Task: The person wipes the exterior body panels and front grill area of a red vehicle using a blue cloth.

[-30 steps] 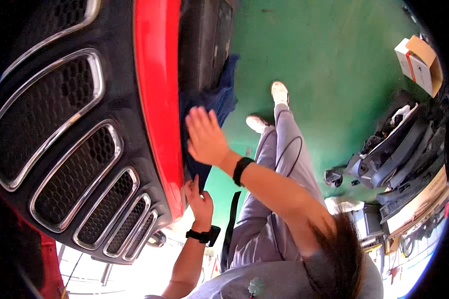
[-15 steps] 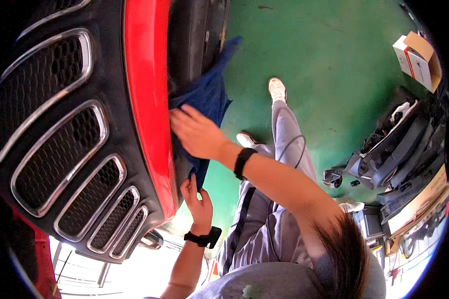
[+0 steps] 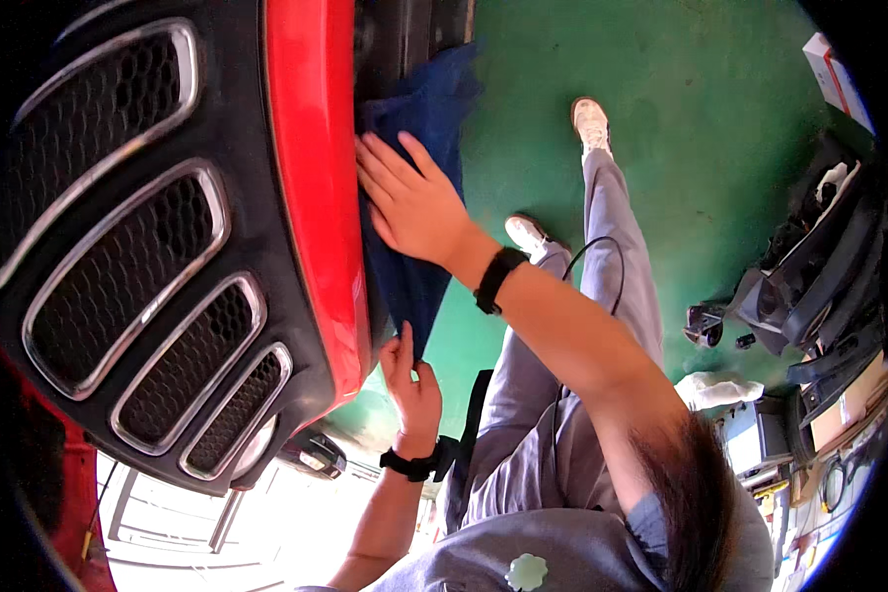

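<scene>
My right hand (image 3: 410,202) lies open on a dark blue cloth (image 3: 416,288), fingers stretched toward the red trim strip (image 3: 306,148). The cloth runs along that strip, over a dark surface (image 3: 383,44) beside it. My left hand (image 3: 410,390) is at the cloth's lower tip, fingers pointing up and apart, index finger touching it. The strip borders a black car grille panel (image 3: 247,217) with several chrome-rimmed honeycomb openings (image 3: 128,276), filling the left of the view.
My legs (image 3: 617,237) stretch over the green floor (image 3: 661,118). At the right are piled black trim parts (image 3: 789,286), a white box (image 3: 831,74), a cardboard piece (image 3: 839,400) and a white bundle (image 3: 710,390). Red bodywork (image 3: 74,474) shows at lower left.
My right hand has moved upward along the cloth, with its thumb now more spread. The cloth reaches higher in view. My left hand has shifted slightly up and right.
</scene>
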Motion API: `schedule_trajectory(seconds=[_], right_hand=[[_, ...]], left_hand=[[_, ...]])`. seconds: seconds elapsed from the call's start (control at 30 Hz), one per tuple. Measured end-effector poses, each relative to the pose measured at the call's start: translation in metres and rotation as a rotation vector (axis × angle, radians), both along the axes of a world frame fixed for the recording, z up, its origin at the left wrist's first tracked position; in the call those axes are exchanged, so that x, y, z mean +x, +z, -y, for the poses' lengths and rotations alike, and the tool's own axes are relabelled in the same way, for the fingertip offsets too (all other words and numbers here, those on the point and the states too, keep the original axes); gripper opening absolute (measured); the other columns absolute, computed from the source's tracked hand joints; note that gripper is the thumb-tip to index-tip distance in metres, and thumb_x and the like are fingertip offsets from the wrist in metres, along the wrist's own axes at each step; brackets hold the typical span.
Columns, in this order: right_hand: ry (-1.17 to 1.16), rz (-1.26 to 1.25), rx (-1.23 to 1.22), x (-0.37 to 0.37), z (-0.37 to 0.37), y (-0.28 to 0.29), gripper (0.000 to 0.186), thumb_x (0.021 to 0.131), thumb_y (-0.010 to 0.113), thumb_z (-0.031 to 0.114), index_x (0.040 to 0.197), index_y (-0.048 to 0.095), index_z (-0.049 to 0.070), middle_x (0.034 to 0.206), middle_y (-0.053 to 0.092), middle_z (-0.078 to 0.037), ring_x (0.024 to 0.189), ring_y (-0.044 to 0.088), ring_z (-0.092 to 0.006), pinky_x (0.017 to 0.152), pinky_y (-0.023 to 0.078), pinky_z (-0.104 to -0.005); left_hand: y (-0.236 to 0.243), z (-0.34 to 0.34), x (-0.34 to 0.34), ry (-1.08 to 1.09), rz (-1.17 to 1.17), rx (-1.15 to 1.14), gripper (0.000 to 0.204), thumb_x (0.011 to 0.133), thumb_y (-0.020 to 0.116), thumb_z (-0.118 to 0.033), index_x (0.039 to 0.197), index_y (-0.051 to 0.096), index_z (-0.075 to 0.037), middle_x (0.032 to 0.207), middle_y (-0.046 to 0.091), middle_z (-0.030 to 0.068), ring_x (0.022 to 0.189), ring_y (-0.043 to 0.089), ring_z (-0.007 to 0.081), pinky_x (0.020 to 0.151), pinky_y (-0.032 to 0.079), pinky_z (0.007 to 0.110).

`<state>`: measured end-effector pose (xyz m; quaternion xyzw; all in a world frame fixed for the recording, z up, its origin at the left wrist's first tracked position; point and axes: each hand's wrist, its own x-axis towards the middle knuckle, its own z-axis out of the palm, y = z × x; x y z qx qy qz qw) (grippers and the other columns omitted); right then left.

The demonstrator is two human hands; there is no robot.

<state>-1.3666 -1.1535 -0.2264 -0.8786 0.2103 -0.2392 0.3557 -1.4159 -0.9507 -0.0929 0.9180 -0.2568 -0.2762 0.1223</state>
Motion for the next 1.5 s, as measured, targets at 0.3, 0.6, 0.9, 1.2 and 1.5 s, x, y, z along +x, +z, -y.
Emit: schedule_trajectory(seconds=[0.3,0.6,0.9,1.2,1.5], right_hand=[[0.301,0.027,0.036,-0.068,-0.158,-0.016,0.057,0.082,0.057,0.025,0.134,0.053,0.002,0.146,0.046,-0.01,0.136,0.041,-0.0201,0.112,0.03,-0.0385],[0.222,0.11,0.021,-0.037,-0.157,0.007,0.042,0.079,0.055,0.024,0.106,0.068,-0.006,0.117,0.063,-0.02,0.127,0.049,-0.0319,0.115,0.03,-0.0419],[0.474,0.369,-0.273,-0.023,-0.063,-0.051,0.046,0.09,0.055,0.027,0.123,0.059,-0.004,0.133,0.056,-0.017,0.129,0.049,-0.0271,0.115,0.032,-0.0392],[0.292,0.13,0.166,-0.059,-0.046,-0.015,0.039,0.085,0.054,0.012,0.123,0.06,0.001,0.131,0.059,-0.012,0.127,0.052,-0.023,0.109,0.039,-0.0369],[-0.43,0.085,0.838,-0.022,-0.051,-0.031,0.062,0.1,0.045,0.024,0.151,0.022,-0.003,0.159,0.01,-0.027,0.146,0.02,-0.0399,0.118,0.018,-0.0435]], left_hand=[[0.017,-0.189,-0.027,0.057,0.009,0.242,0.062,0.07,0.047,0.01,0.132,0.055,0.003,0.105,0.049,0.0178,0.101,0.049,0.0343,0.091,0.041,0.04],[0.001,-0.124,-0.014,0.099,0.128,0.096,0.068,0.074,0.047,0.012,0.14,0.05,-0.002,0.107,0.048,0.0167,0.1,0.05,0.0322,0.087,0.043,0.039],[-0.014,-0.094,-0.027,-0.068,0.193,0.177,0.064,0.079,0.054,0.007,0.142,0.044,0.001,0.117,0.046,0.0192,0.105,0.049,0.0331,0.095,0.04,0.041],[-0.001,-0.003,0.005,0.205,0.179,0.013,0.041,0.09,0.056,0.003,0.131,0.058,0.0,0.113,0.051,0.013,0.09,0.053,0.0202,0.082,0.046,0.033],[-0.033,0.087,0.026,0.242,0.164,-0.252,0.052,0.098,0.045,-0.001,0.148,0.03,0.005,0.141,0.029,0.0201,0.115,0.058,0.0303,0.098,0.048,0.037]])
